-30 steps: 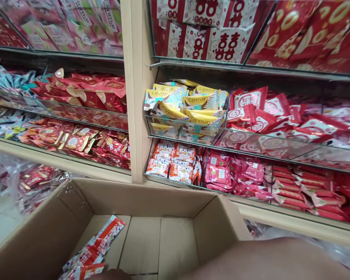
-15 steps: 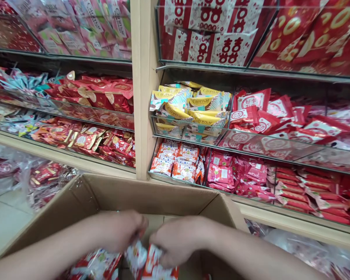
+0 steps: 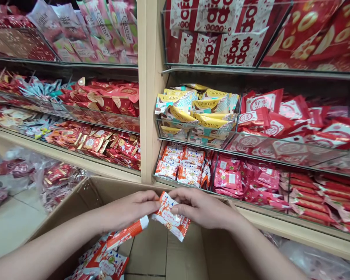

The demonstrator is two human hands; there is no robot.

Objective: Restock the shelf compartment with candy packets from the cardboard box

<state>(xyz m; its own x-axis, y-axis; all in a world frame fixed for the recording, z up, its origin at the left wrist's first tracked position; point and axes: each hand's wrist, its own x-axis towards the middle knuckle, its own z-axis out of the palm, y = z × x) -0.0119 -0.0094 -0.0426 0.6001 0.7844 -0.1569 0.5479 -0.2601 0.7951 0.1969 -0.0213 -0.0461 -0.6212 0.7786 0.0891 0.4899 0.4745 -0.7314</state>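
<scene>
My right hand (image 3: 205, 208) pinches a small orange-and-white snack packet (image 3: 172, 218) above the open cardboard box, thumb across its printed front. At that packet's left edge are the fingertips of my left hand (image 3: 128, 210), which is closed. A second snack packet (image 3: 127, 234), seen edge-on, sticks out beneath my left palm and seems held there. Below, several similar packets (image 3: 106, 264) lie in a heap at the box's lower left, partly hidden by my left forearm.
The cardboard box (image 3: 111, 188) stands against the shelf unit. Matching packets (image 3: 189, 175) fill a clear-fronted bin just beyond it, beside pink packets (image 3: 229, 179). Yellow packets (image 3: 210, 107) sit one shelf higher. A wooden post (image 3: 148, 97) divides the shelves. Plastic bags (image 3: 56, 177) lie on the floor left.
Both hands have risen from inside the box to near its far rim, bringing packets up with them. The view has shifted slightly, so the shelves appear further right and lower.
</scene>
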